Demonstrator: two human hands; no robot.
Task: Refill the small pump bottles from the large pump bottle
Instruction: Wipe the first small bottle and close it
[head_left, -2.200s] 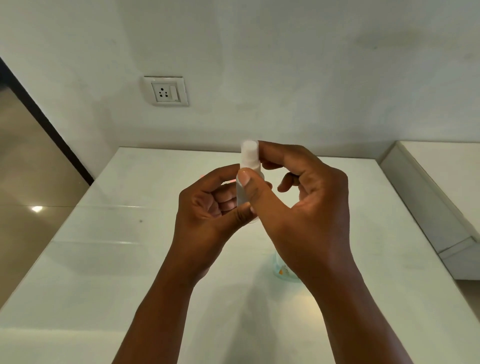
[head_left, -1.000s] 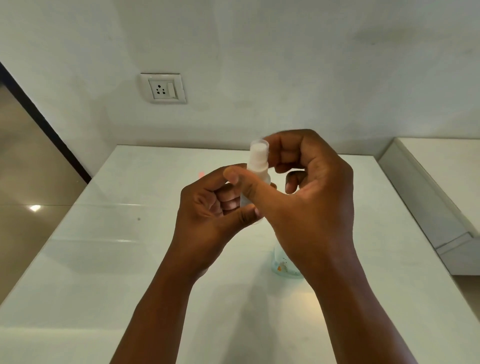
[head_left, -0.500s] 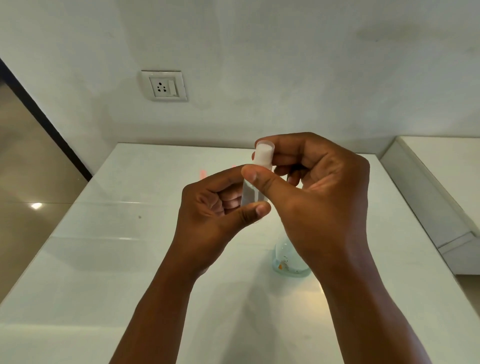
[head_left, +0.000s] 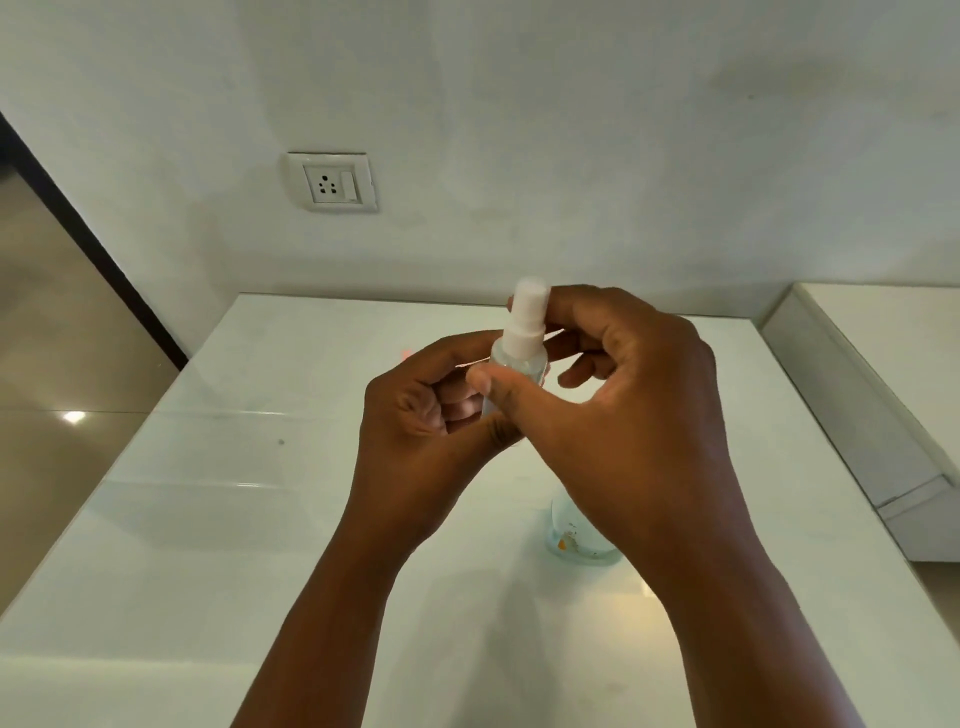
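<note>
While your right wrist hides it, large bottle (head_left: 569, 535) sits at 5 o'clock.
L hand (head_left: 415, 415) grips small bottle (head_left: 514, 364); R hand (head_left: 623, 395) pinches its pump (head_left: 527, 317), thumb lower vs 0.5 s ago.

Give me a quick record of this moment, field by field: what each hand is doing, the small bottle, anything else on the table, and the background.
left hand: grips the small bottle's clear body
right hand: fingers at the white pump top, thumb against the body
small pump bottle: upright, held above the table, pump top on
second bottle: clear, stands on the table, mostly hidden by the right wrist
table: white, glossy
wall socket: on the wall behind
</note>
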